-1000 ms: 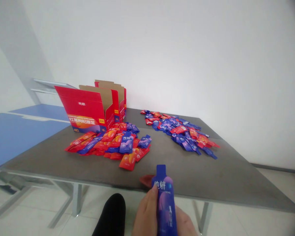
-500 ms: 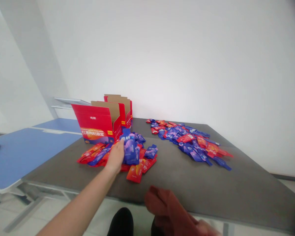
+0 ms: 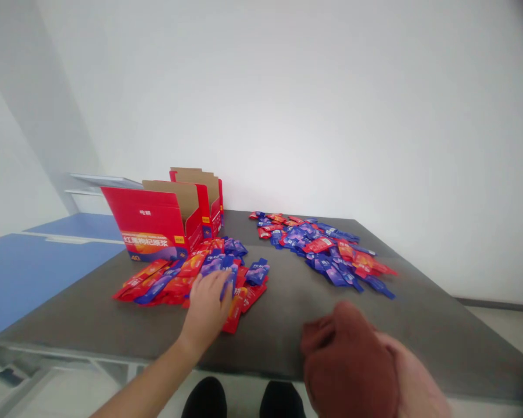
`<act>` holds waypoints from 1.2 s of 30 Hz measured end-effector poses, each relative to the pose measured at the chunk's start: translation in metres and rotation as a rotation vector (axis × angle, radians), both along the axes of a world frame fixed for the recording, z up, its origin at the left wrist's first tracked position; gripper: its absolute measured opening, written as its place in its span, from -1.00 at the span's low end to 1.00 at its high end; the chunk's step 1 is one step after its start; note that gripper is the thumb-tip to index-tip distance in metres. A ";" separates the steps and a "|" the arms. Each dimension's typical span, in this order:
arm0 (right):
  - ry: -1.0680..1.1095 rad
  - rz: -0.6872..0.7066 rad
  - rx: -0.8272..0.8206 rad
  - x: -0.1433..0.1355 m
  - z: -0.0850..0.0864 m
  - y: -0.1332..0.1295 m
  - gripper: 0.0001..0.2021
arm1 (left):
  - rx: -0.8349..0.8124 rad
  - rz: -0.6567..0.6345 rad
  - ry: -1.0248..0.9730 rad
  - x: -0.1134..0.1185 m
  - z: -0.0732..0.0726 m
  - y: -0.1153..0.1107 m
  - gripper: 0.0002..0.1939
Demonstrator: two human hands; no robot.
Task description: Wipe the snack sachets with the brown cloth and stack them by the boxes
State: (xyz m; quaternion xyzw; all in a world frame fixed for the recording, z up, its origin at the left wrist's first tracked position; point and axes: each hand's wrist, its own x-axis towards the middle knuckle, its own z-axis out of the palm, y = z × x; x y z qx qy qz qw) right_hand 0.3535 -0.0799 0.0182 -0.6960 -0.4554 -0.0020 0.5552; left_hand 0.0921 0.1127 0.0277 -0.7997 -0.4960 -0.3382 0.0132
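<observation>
My left hand (image 3: 209,302) lies palm down on the near pile, its fingers apart over a blue sachet (image 3: 213,262) on top. Under and around it spread red sachets (image 3: 174,290) and more blue ones, each with a narrow spout-like neck. At the lower right, my right hand (image 3: 412,371) is closed on a reddish-brown cloth (image 3: 353,363), held above the table's front edge. The cloth hides most of its fingers and is blurred.
Two open red cartons (image 3: 146,217) with raised flaps stand behind the near pile. A second heap of red and blue sachets (image 3: 326,247) lies across the grey table (image 3: 279,325). Blue tables (image 3: 47,261) stand at left, and a white wall rises behind.
My left hand has lowered the blue sachet it held onto the pile and loosened its fingers. My right hand has lifted the cloth up and to the right. The view has shifted slightly.
</observation>
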 end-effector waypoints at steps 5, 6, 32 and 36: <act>-0.258 0.233 -0.100 -0.011 -0.018 0.075 -0.69 | -0.058 -0.391 0.054 0.042 -0.029 -0.051 -0.51; -0.293 0.240 -0.127 -0.008 -0.022 0.088 -0.69 | -0.092 -0.462 0.093 0.048 -0.036 -0.056 -0.47; -1.161 0.228 -0.011 -0.029 -0.020 0.023 -0.56 | -0.988 -0.604 -1.427 0.089 -0.054 -0.113 -0.30; -0.980 0.594 0.097 -0.048 -0.024 0.017 -0.63 | -1.211 -0.381 -1.772 0.080 -0.022 -0.126 -0.39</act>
